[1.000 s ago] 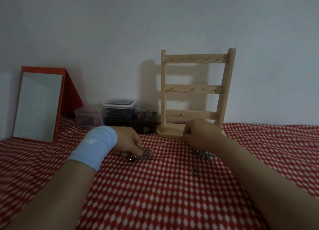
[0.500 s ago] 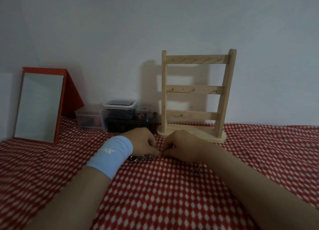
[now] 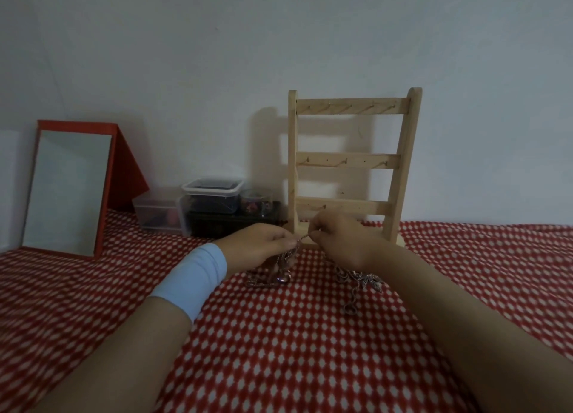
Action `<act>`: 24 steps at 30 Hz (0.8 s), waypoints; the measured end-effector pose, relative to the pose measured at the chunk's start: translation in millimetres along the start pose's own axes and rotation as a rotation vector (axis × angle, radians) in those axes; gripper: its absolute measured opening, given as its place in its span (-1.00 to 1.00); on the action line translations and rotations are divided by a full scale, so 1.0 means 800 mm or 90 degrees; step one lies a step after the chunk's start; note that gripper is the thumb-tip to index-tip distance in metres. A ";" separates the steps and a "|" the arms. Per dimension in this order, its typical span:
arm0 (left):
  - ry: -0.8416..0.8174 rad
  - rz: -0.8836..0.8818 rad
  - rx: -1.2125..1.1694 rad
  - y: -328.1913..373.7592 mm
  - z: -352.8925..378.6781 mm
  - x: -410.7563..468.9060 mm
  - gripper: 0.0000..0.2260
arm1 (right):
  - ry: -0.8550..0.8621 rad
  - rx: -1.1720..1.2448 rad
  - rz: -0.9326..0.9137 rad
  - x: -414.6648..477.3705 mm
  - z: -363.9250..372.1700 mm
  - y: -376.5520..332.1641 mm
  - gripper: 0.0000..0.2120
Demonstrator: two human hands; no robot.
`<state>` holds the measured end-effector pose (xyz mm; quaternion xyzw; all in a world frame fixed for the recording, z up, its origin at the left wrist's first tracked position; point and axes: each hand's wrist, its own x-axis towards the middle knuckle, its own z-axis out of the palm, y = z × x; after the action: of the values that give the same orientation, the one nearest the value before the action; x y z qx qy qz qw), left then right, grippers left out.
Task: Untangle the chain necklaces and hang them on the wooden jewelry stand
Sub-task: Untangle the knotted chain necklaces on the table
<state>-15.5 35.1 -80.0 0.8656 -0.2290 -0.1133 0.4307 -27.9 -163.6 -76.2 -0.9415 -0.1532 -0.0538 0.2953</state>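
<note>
Left hand (image 3: 257, 245) and right hand (image 3: 341, 242) pinch the chain necklaces (image 3: 283, 267) fingertip to fingertip, holding the tangle up, likely to loosen it; the wooden jewelry stand (image 3: 350, 161) is just behind them

Left hand (image 3: 257, 245), right hand (image 3: 339, 242): raised together. Chain necklace bunch (image 3: 283, 265): lifted, now dangling under left hand, pinched by both.

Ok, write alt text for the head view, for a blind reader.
The left hand and the right hand pinch a thin chain taut between them, just above a red checked cloth where more chain necklaces lie tangled. Behind stands a wooden jewelry stand with nothing hung on it, with a red-framed mirror and plastic boxes to its left.
</note>
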 end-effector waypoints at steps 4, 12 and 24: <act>0.004 0.004 0.047 -0.008 0.001 0.000 -0.72 | -0.058 -0.028 0.006 -0.003 -0.001 -0.002 -0.89; 0.042 0.027 -0.097 -0.002 0.012 0.004 -0.93 | -0.133 0.371 0.038 -0.003 0.002 0.004 -0.93; 0.051 -0.007 -0.051 -0.003 0.011 0.006 -0.92 | -0.066 0.120 0.024 -0.005 -0.001 -0.003 -0.79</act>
<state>-14.3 28.2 -87.1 0.8529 -0.2018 -0.0899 0.4730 -32.2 -163.2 -74.9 -0.9137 -0.1550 0.0148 0.3754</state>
